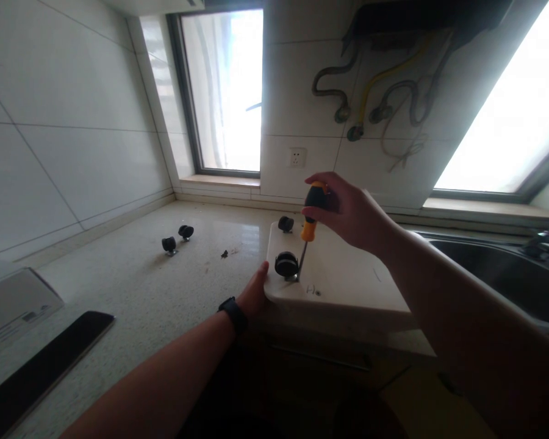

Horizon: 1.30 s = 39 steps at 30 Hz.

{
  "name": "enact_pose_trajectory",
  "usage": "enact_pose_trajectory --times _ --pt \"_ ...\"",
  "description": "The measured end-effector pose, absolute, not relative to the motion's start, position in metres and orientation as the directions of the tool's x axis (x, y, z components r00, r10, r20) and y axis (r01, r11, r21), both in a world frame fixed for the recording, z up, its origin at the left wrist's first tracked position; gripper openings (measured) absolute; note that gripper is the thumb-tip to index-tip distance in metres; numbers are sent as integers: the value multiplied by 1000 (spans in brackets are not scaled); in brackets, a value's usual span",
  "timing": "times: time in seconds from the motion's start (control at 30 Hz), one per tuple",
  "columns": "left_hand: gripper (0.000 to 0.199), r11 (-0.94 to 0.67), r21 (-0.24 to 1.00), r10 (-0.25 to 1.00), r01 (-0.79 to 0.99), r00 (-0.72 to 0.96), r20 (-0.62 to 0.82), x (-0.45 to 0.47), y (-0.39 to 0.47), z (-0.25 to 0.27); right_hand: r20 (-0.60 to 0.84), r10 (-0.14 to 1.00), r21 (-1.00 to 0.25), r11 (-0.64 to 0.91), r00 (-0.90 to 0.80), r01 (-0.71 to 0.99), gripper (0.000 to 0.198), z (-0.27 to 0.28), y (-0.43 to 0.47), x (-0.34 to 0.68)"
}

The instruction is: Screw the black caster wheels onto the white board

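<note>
My right hand [341,210] is closed around the yellow-and-black handle of a screwdriver [308,230], which stands nearly upright. Its tip meets the mounting plate of a black caster wheel [286,264] at the near left corner of a white board [352,268]. With a dark watch on its wrist, my left hand [255,289] grips that board's left corner, thumb at the edge and the other fingers mostly hidden. Another black caster [285,224] sits at the board's far left corner.
Two loose casters, one nearer [168,244] and one farther [186,231], lie on the speckled countertop [201,274]. Dark screws [224,253] are piled beside them. A white box [16,311] and a long black strip [50,366] lie left; a sink [485,274] is right.
</note>
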<state>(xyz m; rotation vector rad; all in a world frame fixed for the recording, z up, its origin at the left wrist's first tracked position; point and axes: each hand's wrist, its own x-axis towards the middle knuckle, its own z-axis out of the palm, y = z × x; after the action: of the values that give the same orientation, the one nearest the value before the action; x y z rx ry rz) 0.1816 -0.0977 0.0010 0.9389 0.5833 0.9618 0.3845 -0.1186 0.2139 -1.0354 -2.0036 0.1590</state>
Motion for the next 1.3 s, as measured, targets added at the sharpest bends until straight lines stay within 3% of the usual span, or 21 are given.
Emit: enact_pose_trajectory --times 0.1,0.2,0.3,0.4,0.47,0.53,0.67,0.83,0.97,1.03,1.17,1.23,1.3 --pt "72 242 876 887 -418 460 -25 181 -100 6 757 620 -267 582 -206 768 49 212 -123 378" --pt "74 218 886 889 -410 457 -7 180 -102 8 790 582 -209 549 -191 809 42 215 -124 375" --pt "74 235 886 884 -399 466 -25 180 -101 7 700 675 -355 613 -233 706 33 220 -123 378" --pt "71 252 873 880 -417 474 -28 181 -100 5 539 713 -575 700 -449 423 41 225 -121 386" --pt "70 253 869 880 -426 475 -23 181 -100 5 469 693 -647 692 -548 320 49 227 -119 393" --pt "71 250 871 882 -423 471 -24 182 -101 5 449 707 -661 674 -547 329 46 229 -117 399" --pt "71 244 867 892 -434 451 -25 183 -103 5 536 758 -533 646 -372 546 46 228 -116 399" --pt "71 235 871 905 -431 424 -34 184 -103 5 763 637 -322 521 -109 791 45 217 -119 389" --pt "71 252 871 895 -422 444 -44 183 -103 4 767 626 -246 490 -141 836 43 219 -123 386" --pt "71 259 868 887 -423 459 -41 183 -103 4 696 689 -307 539 -201 785 43 223 -124 387" --pt "72 265 866 879 -423 475 -38 183 -104 7 482 765 -649 639 -427 413 39 226 -118 394" --pt "73 261 867 878 -425 478 -30 183 -105 9 470 757 -708 630 -454 319 41 223 -113 397" --pt "73 263 862 881 -433 472 -32 184 -105 9 511 769 -686 634 -383 357 42 219 -108 399"
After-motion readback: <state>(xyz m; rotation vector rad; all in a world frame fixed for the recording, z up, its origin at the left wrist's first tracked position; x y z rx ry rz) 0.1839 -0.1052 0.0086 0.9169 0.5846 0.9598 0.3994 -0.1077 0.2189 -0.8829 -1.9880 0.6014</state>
